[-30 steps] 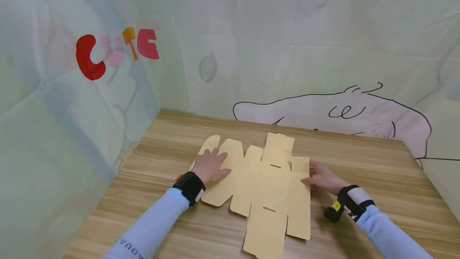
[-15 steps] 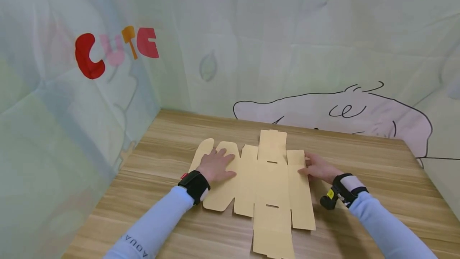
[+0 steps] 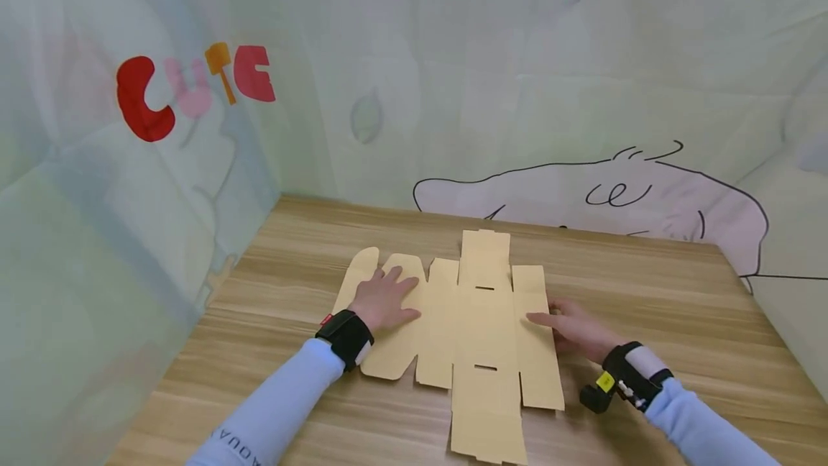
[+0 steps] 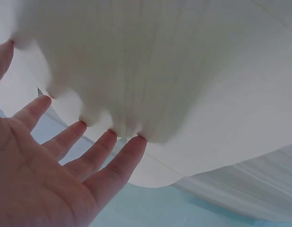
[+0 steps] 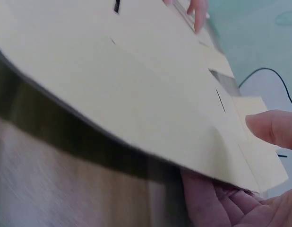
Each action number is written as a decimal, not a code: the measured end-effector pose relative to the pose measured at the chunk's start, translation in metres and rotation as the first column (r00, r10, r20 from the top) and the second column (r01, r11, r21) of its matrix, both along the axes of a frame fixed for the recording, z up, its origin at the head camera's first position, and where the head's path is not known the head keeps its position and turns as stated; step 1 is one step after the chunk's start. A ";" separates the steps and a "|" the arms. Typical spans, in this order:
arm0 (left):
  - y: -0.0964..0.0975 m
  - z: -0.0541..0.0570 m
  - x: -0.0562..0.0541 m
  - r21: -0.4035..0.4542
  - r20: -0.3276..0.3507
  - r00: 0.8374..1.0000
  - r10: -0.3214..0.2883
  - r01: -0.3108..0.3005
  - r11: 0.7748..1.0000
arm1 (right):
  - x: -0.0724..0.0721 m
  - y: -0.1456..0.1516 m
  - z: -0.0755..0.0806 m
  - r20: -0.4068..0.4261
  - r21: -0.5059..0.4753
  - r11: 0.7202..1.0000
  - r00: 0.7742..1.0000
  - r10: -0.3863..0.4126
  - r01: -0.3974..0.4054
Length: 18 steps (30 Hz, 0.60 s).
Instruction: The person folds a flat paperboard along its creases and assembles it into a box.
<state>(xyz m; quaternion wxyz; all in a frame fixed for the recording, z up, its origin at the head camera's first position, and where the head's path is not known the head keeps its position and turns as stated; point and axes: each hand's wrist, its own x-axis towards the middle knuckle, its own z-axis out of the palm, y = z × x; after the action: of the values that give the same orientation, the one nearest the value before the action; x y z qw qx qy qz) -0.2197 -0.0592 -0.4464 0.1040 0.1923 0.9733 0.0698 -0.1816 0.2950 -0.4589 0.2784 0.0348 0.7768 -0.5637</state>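
Observation:
A flat, unfolded cardboard box blank (image 3: 486, 329) lies on the table, with slots, creases and several flaps. Spread across its left flaps is my left hand (image 3: 386, 300). In the left wrist view, the fingertips of that hand (image 4: 56, 170) touch the pale card surface. At the blank's right edge is my right hand (image 3: 576, 326), thumb over the panel and fingers curled at the edge. The right wrist view shows these fingers (image 5: 207, 198) under the rim, which stands a little above the table; the thumb (image 5: 273, 127) is above the card. The fingertips beneath are hidden.
The wood-grain table (image 3: 310, 236) meets a printed cloth backdrop (image 3: 388, 56) along its back and left sides. A small black device with a yellow tag (image 3: 601, 390) hangs at my right wrist.
The box blank has turned slightly and now lies straighter, its near flap further right than at first. My right hand has slid nearer along the right edge. My left hand keeps resting on the flaps.

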 end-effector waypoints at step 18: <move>0.005 0.002 0.001 -0.049 -0.006 1.000 0.010 -0.010 0.999 | -0.011 -0.008 0.016 -0.151 0.067 0.994 0.984 0.097 -0.087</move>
<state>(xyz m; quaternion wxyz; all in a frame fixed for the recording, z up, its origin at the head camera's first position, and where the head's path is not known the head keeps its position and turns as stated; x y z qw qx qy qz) -0.2185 -0.0537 -0.4442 0.1054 0.1850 0.9760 0.0456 -0.1923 0.2870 -0.4425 0.2420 -0.0365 0.8134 -0.5277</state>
